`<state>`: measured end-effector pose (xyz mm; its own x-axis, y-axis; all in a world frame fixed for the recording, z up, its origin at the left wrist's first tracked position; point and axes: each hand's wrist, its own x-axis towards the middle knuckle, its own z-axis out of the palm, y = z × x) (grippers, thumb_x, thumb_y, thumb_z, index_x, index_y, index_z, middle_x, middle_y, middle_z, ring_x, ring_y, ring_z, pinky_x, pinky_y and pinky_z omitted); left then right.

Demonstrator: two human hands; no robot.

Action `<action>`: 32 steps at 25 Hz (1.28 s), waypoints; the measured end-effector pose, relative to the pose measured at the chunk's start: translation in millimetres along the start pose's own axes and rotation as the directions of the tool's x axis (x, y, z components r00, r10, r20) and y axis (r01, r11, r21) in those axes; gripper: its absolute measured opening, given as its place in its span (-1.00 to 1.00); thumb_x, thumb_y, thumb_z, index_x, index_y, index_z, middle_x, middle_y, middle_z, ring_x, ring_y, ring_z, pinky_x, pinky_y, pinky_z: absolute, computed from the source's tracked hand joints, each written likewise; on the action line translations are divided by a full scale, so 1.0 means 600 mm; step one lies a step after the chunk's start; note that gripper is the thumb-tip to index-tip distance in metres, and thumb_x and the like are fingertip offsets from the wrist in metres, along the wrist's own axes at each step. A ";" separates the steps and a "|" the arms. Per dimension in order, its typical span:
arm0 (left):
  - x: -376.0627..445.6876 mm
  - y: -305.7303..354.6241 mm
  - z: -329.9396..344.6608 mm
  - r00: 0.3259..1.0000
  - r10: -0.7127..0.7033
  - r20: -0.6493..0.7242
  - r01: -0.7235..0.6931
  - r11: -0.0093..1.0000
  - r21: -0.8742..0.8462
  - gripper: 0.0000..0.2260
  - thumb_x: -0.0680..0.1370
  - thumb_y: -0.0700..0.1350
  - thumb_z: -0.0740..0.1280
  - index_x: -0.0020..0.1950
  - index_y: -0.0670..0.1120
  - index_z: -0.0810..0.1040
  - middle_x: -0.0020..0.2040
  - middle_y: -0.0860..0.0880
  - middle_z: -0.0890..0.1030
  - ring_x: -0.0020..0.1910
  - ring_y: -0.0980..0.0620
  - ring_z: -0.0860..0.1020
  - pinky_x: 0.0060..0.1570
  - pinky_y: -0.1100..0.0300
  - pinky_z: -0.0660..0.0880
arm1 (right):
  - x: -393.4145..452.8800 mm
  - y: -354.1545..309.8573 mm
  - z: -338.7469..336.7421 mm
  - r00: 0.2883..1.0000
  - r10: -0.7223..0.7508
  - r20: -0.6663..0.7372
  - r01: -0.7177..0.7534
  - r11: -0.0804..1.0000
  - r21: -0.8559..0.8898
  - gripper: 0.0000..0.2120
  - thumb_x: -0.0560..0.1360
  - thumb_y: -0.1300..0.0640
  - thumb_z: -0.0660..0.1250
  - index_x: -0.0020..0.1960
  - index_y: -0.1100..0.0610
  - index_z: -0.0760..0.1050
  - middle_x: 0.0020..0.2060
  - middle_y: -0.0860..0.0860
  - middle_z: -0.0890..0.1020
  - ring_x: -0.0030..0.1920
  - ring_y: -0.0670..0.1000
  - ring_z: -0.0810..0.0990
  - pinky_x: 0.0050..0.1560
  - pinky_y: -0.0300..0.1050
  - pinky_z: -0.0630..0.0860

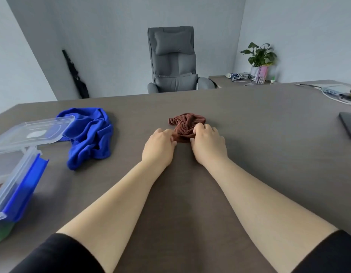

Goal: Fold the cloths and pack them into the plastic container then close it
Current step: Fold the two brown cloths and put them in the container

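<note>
Brown cloth [185, 126] is bunched up roughly mid-desk, a bit toward the far edge. Both hands are on its near side: left hand [160, 145] has fingers curled onto the left edge of the bundle, right hand [208, 143] has fingers curled over the right part, pinching into the folds. Looks like terry/microfibre, so prob light, floppy, zero stiffness, and grippy rather than slippery on the desk [249, 134]. Imo best bet is finding two adjacent corners and pulling them apart to flatten it b4 folding; grabbing mid-bundle just drags the lump around.

Blue cloth [90, 134] is crumpled nearer the left edge, well apart from the brown one, not folded yet. It's bigger, so needs more room to spread.

Clear lid [32, 133] lies partly on the blue cloth's left side, so that has to shift first. Plastic container [17, 182] w/ blue clip sits at the near left edge, open; something green shows under it, can't tell what.

Dark flat thing [349, 124] sits at the right edge, plus cables at the far right corner, all well away. Grey chair [171, 60] behind the far edge, no issue.
</note>
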<state>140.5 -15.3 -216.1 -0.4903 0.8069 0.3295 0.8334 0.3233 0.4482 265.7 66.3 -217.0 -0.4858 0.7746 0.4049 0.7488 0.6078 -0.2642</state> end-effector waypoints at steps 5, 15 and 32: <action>0.022 -0.010 0.013 0.998 -0.014 -0.067 0.018 0.999 0.047 -0.93 0.56 -0.03 0.33 -0.05 0.00 0.57 -0.03 -0.02 0.47 -0.05 -0.07 0.49 -0.19 0.11 0.39 | 0.025 0.012 0.015 1.000 0.006 -0.008 -0.005 0.996 0.090 -0.90 0.57 0.04 0.27 0.02 0.05 0.51 0.01 0.05 0.48 0.11 0.14 0.41 -0.10 -0.02 0.38; 0.015 -0.004 -0.026 0.956 -0.115 -0.269 -0.087 0.766 -0.636 -0.87 0.65 -0.05 0.17 -0.10 0.06 0.37 -0.34 -0.03 0.58 -0.44 0.10 0.49 -0.43 0.16 0.42 | 0.017 -0.019 -0.012 0.981 -0.149 -0.127 0.192 0.856 0.479 -0.90 0.62 0.02 0.17 -0.05 0.02 0.30 -0.26 -0.14 0.57 -0.16 0.04 0.51 -0.28 -0.04 0.38; 0.044 -0.053 -0.077 0.804 -0.296 -0.515 -0.192 0.691 -0.697 -0.92 0.61 -0.05 0.26 -0.05 0.07 0.52 -0.26 0.06 0.64 -0.40 0.11 0.60 -0.34 0.26 0.56 | 0.040 0.032 -0.034 0.982 0.100 -0.160 -0.063 0.974 0.220 -0.86 0.58 0.14 0.17 0.05 0.08 0.50 -0.06 0.09 0.61 -0.04 0.20 0.55 -0.21 -0.07 0.33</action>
<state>89.5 -27.1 -183.2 -0.7727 0.2981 0.5604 0.4920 -0.2767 0.8255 277.5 93.0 -194.7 -0.3303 0.7936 0.5110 0.6607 0.5811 -0.4752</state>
